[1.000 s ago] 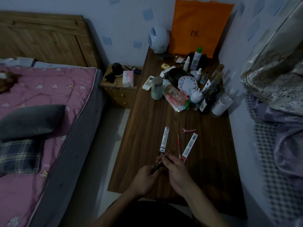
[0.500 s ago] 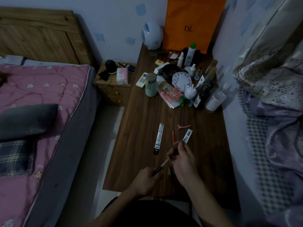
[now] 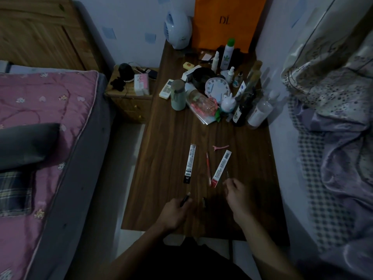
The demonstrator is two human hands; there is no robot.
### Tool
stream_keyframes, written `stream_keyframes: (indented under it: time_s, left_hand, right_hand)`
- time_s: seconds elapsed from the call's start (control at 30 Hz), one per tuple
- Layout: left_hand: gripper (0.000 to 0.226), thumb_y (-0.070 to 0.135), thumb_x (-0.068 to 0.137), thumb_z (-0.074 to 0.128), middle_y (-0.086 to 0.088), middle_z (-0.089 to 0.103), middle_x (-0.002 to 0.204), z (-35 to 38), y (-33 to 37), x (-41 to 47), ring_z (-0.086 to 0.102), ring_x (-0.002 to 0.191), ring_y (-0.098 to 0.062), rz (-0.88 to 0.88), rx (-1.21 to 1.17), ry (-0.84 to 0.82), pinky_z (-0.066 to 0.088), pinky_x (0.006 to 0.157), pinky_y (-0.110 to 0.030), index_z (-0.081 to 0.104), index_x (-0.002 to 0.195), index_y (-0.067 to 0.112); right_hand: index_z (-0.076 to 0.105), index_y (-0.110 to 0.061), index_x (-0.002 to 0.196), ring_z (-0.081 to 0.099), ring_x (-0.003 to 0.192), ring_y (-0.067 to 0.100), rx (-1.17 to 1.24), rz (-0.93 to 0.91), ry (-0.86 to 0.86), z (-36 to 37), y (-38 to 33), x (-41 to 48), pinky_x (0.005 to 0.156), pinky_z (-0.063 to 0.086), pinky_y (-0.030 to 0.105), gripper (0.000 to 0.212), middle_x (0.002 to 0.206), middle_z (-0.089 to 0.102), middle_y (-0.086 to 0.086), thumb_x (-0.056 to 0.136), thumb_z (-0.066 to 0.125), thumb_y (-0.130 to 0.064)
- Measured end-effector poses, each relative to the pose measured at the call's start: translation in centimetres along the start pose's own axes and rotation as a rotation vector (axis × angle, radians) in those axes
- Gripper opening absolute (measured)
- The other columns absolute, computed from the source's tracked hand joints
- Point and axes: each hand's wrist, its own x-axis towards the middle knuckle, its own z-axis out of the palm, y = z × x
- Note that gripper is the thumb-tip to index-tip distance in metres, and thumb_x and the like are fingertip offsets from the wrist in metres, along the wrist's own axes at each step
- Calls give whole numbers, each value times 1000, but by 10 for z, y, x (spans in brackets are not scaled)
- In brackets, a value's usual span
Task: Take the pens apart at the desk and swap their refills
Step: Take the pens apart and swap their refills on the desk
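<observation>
Left hand [image 3: 175, 212] gripped black pen barrel [image 3: 185, 198]; right hand [image 3: 236, 191] pinched thin refill [image 3: 227, 174], beside red-tipped packet [image 3: 221, 168].

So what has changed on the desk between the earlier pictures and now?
The hands have pulled apart. The left hand keeps the dark pen barrel, while the right hand has drawn a thin refill out of it and moved it right, beside the red-ended packet. The black-ended packet, the red pen and the pink clip lie as before.
</observation>
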Motion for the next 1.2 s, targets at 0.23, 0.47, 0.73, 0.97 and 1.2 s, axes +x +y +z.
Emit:
stream_keyframes:
  time_s: [0.23, 0.47, 0.73, 0.97, 1.2]
  left_hand:
    - [41, 46, 99, 39, 7, 58, 58, 9, -14, 20, 59, 56, 5, 24, 79, 35, 43, 59, -28, 54, 66, 25]
    - [53, 51, 99, 29, -17, 70, 112, 15, -33, 38, 64, 105, -36, -130, 240, 102, 43, 77, -31, 56, 127, 16]
    - [56, 58, 95, 29, -13, 72, 98, 16, -41, 47, 69, 90, -33, -157, 276, 204, 56, 78, -40, 62, 113, 16]
    - [40, 60, 92, 36, 1, 62, 73, 20, -52, 48, 66, 70, -25, -171, 403, 292, 44, 58, -31, 50, 98, 24]
    - [35, 59, 91, 35, -5, 68, 90, 19, -76, 50, 66, 74, -27, -178, 487, 375, 34, 57, -30, 46, 90, 25]
  right_hand:
    - [71, -20, 107, 59, 71, 8, -242, -5, 3, 0, 46, 24, 56, 39, 22, 22, 84, 65, -3, 100, 53, -32]
    - [75, -8, 104, 59, 75, 12, -490, -121, -7, 6, 70, 36, 66, 41, 21, 23, 90, 71, 3, 98, 58, -22]
    - [64, -14, 107, 67, 88, 22, -651, -270, 42, 17, 85, 35, 69, 44, 27, 16, 94, 69, 3, 99, 55, -24]
    - [57, -20, 103, 69, 75, 18, -783, -304, 72, 18, 91, 32, 55, 39, 24, 14, 83, 69, -2, 95, 60, -31]
    - [55, -21, 92, 56, 62, 12, -804, -329, 99, 18, 93, 32, 51, 32, 22, 12, 74, 61, -5, 93, 62, -30]
